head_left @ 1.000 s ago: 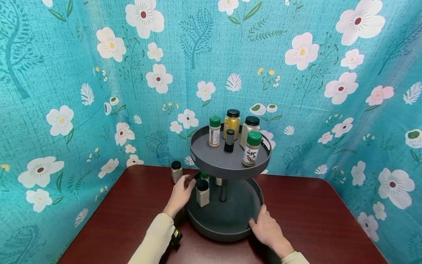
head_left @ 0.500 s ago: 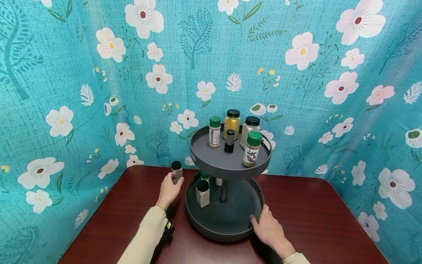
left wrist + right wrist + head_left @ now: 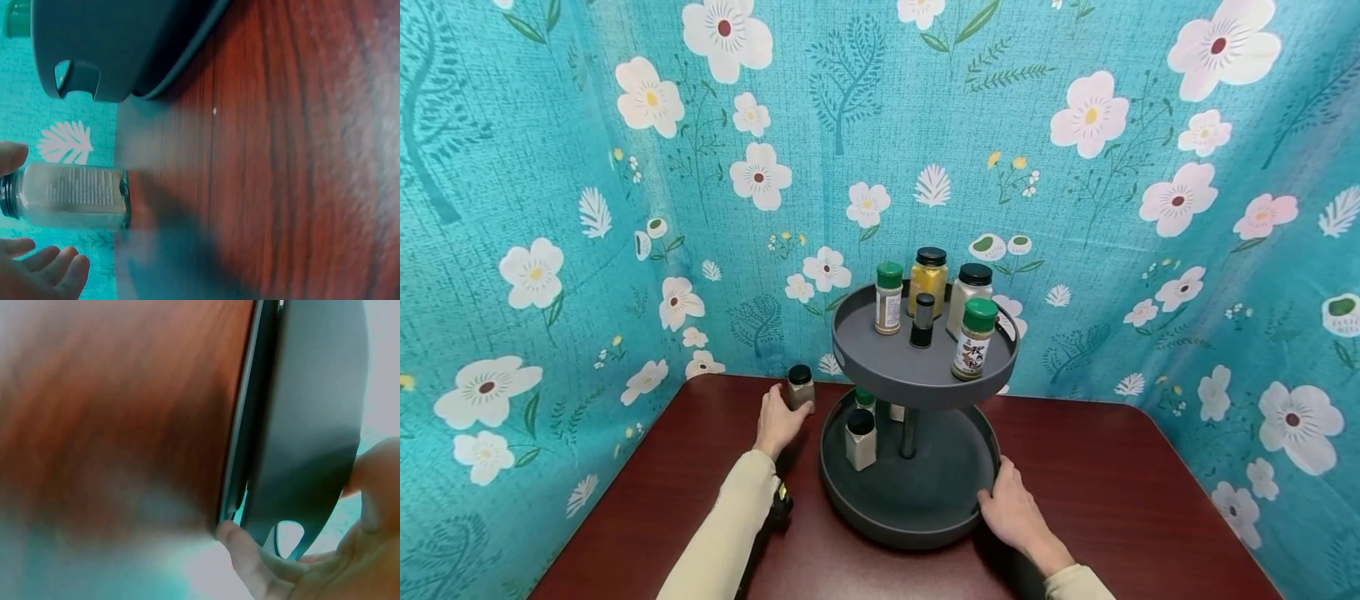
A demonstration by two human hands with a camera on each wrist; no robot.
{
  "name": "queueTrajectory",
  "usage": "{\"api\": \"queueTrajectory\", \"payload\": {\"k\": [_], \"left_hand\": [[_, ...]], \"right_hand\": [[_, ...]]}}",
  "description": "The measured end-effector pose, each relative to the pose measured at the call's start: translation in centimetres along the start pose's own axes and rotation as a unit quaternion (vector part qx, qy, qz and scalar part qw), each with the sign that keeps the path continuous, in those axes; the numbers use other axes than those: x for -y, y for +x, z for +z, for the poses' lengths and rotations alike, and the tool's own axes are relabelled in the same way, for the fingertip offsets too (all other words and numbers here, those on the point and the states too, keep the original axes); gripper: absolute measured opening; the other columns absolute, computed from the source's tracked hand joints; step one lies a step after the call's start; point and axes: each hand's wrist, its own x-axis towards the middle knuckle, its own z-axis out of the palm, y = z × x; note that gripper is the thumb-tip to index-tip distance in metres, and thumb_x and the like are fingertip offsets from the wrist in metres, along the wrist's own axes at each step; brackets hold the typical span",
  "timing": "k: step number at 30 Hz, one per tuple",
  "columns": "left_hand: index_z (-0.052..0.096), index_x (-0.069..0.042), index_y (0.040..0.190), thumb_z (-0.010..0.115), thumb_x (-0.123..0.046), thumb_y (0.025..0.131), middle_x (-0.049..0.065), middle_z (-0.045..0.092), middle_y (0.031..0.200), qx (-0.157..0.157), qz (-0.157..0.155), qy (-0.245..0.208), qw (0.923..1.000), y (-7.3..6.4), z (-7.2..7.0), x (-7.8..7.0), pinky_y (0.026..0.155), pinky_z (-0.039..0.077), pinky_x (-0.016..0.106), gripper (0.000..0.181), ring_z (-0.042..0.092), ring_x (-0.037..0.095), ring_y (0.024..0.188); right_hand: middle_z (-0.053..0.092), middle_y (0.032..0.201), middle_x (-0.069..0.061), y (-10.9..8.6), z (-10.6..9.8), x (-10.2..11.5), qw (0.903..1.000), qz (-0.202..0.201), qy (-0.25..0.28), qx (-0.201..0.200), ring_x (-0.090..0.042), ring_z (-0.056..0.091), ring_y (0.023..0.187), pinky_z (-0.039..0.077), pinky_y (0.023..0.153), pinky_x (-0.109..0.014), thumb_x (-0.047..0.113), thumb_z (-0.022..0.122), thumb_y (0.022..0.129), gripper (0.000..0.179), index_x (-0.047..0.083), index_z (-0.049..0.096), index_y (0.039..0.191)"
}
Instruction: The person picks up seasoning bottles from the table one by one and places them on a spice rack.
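A two-tier dark grey turntable [image 3: 880, 540] stands on the table. My right hand [image 3: 1015, 510] grips the right rim of its lower tier, with thumb and fingers on either side of the wall [image 3: 306, 425] in the right wrist view. My left hand [image 3: 780, 421] is beside a black-lidded spice jar [image 3: 802, 392] that stands upright on the table left of the turntable. In the left wrist view, the thumb and spread fingers lie on opposite sides of this jar [image 3: 75, 195], with gaps showing. Another black-lidded jar [image 3: 861, 446] stands on the lower tier.
Behind that jar are a green-lidded bottle [image 3: 865, 400] and a partly hidden pale container [image 3: 897, 412]. The upper tier [image 3: 872, 354] bears several bottles, including a yellow jar [image 3: 928, 279] and a green-capped shaker [image 3: 973, 346]. A flowered cloth [image 3: 1075, 208] hangs behind the reddish-brown table [image 3: 1097, 483].
My left hand has moved left from the lower tier's edge to the jar on the table, and its fingers now stand apart from it. The right hand stays on the rim.
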Motion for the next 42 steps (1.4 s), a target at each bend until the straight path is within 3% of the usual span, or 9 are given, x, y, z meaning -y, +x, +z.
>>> {"api": "queueTrajectory", "payload": {"k": [10, 24, 32, 42], "left_hand": [[0.022, 0.003, 0.144, 0.067, -0.027, 0.087, 0.027, 0.036, 0.139, 0.044, 0.01, -0.014, 0.9989, 2.1, -0.1, 0.4, 0.099, 0.035, 0.053, 0.078, 0.039, 0.039, 0.125], [0.019, -0.003, 0.146, 0.066, -0.021, 0.089, 0.026, 0.037, 0.14, 0.078, -0.007, -0.063, 0.9949, 3.5, -0.2, 0.6, 0.099, 0.035, 0.054, 0.076, 0.039, 0.04, 0.126], [0.021, -0.002, 0.146, 0.068, -0.02, 0.087, 0.027, 0.039, 0.139, 0.066, -0.007, -0.067, 0.9955, 4.2, 0.2, 0.6, 0.099, 0.035, 0.054, 0.078, 0.04, 0.041, 0.126], [0.023, -0.002, 0.145, 0.07, -0.022, 0.086, 0.028, 0.039, 0.139, 0.045, -0.005, -0.041, 0.9982, 3.9, 0.9, 0.6, 0.098, 0.035, 0.055, 0.079, 0.04, 0.043, 0.124]], "right_hand": [[0.033, 0.138, -0.033, 1.5, -0.7, -1.1, 0.9989, -0.031, 0.033, 0.012, -0.046, 0.038, 0.125, 0.034, 0.097, -0.058, 0.01, 0.05, 0.091, 0.063, -0.013, 0.02, 0.141], [0.033, 0.142, -0.032, 3.8, -0.4, -2.0, 0.9975, -0.069, -0.012, 0.012, -0.045, 0.033, 0.129, 0.031, 0.1, -0.058, 0.008, 0.048, 0.093, 0.06, -0.011, 0.024, 0.144], [0.034, 0.142, -0.032, 4.1, -0.9, -1.9, 0.9965, -0.074, -0.023, 0.031, -0.045, 0.035, 0.128, 0.031, 0.1, -0.057, 0.005, 0.048, 0.091, 0.061, -0.014, 0.022, 0.142], [0.034, 0.141, -0.031, 3.4, -0.6, -2.0, 0.9974, -0.068, -0.017, 0.016, -0.045, 0.037, 0.127, 0.033, 0.099, -0.057, 0.005, 0.049, 0.09, 0.061, -0.014, 0.023, 0.143]]}}
